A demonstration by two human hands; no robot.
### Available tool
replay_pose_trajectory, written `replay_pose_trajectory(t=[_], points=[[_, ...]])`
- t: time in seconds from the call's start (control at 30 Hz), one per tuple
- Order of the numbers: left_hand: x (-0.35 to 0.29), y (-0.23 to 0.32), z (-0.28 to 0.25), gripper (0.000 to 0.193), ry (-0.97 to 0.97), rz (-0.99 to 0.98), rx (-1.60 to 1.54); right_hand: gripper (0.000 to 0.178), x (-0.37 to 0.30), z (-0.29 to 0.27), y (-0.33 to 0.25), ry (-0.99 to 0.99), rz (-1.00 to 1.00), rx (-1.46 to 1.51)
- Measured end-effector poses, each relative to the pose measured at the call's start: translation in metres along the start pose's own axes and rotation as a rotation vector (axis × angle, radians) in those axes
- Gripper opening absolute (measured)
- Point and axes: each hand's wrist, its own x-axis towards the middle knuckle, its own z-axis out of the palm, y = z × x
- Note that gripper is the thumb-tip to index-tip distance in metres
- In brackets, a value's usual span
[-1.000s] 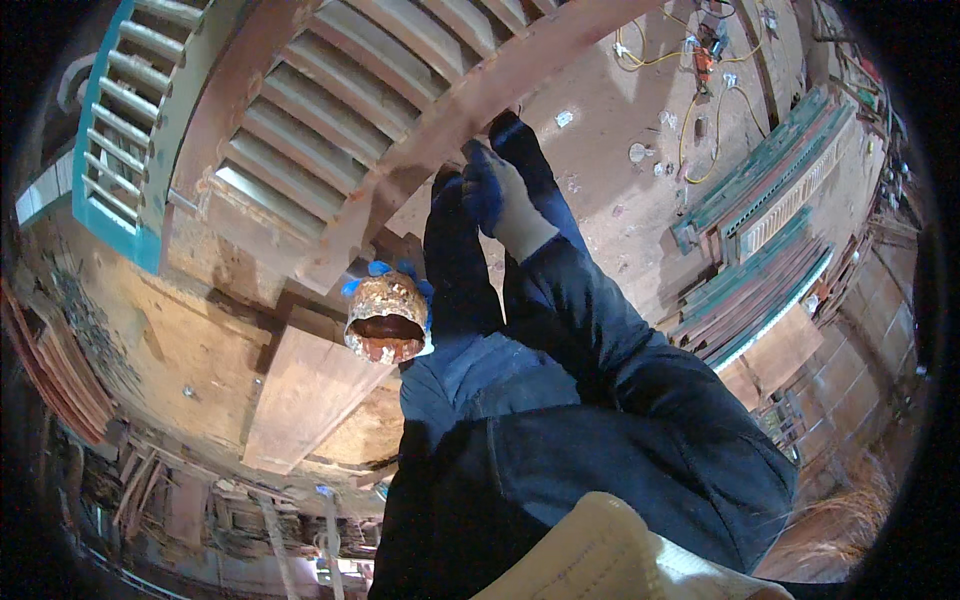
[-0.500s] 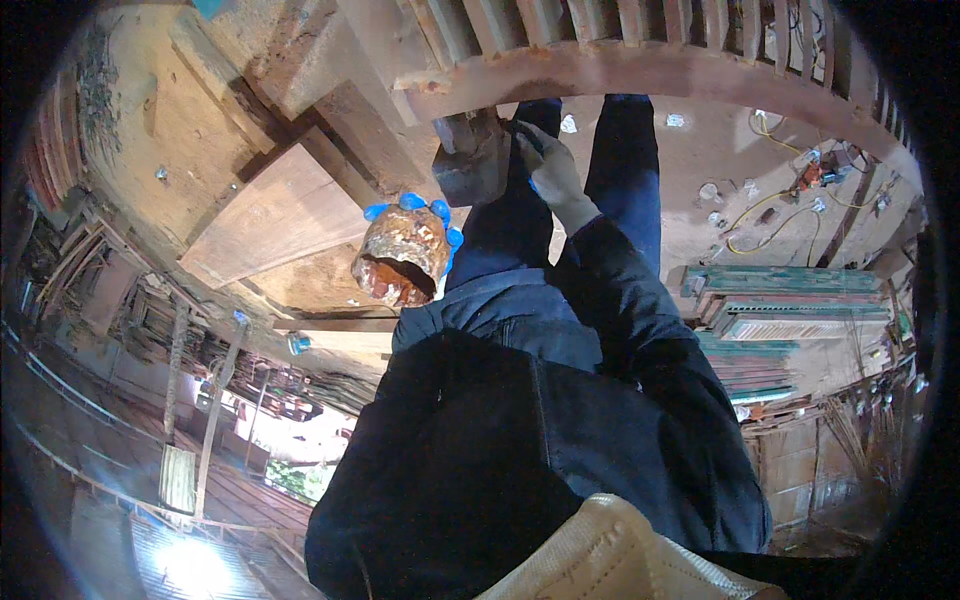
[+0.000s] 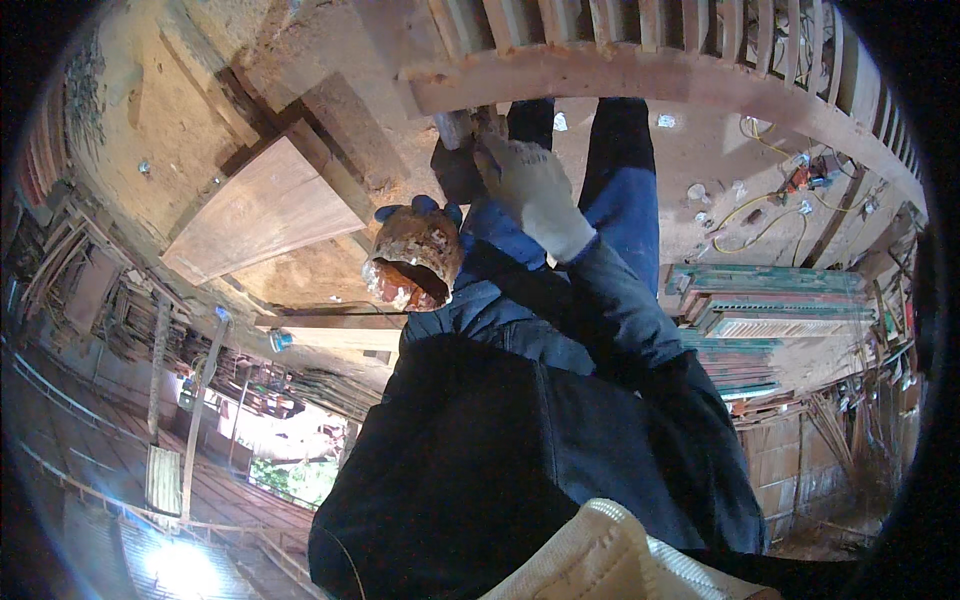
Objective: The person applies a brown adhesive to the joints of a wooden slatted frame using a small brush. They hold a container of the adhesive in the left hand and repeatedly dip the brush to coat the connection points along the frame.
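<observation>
My right hand (image 3: 535, 190), in a white glove, is closed around a dark tool (image 3: 457, 160) whose top end touches the lower edge of a curved wooden rail (image 3: 660, 72) of a slatted frame. My left hand (image 3: 420, 208), in a blue glove, shows only its fingertips. It holds a rusty, paint-stained can (image 3: 415, 258) at chest height, just left of and below the right hand. The can's open mouth faces me. My dark jacket and blue trousers fill the middle of the view.
A flat wooden panel (image 3: 255, 215) lies on the dusty floor to the left. Green and red slatted shutters (image 3: 770, 300) are stacked at the right. A yellow cable and small tools (image 3: 765, 200) lie beyond them. A cream padded thing (image 3: 620, 560) sits at the bottom edge.
The view has swung, so the slatted frame's rail now runs along the top. My right hand and its tool stay against the rail. The can has stayed in my left hand.
</observation>
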Motion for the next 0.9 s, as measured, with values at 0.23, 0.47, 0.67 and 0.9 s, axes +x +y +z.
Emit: replay_pose_trajectory(t=[0.23, 0.47, 0.67, 0.9], points=[[-0.001, 0.004, 0.000, 0.034, -0.047, -0.014, -0.023, 0.032, -0.008, 0.004, 0.002, 0.175, -0.069, 0.016], [0.010, -0.003, 0.000, 0.038, -0.153, -0.031, -0.018, 0.035, 0.020, 0.011, 0.050, 0.121, 0.056, -0.163], [0.009, -0.001, 0.001, 0.038, -0.132, -0.002, -0.011, 0.037, -0.032, -0.025, 0.111, 0.030, 0.606, 0.699], [0.024, -0.001, -0.004, 0.038, -0.172, -0.005, -0.056, 0.028, -0.084, -0.095, 0.056, -0.595, 0.218, 2.612]])
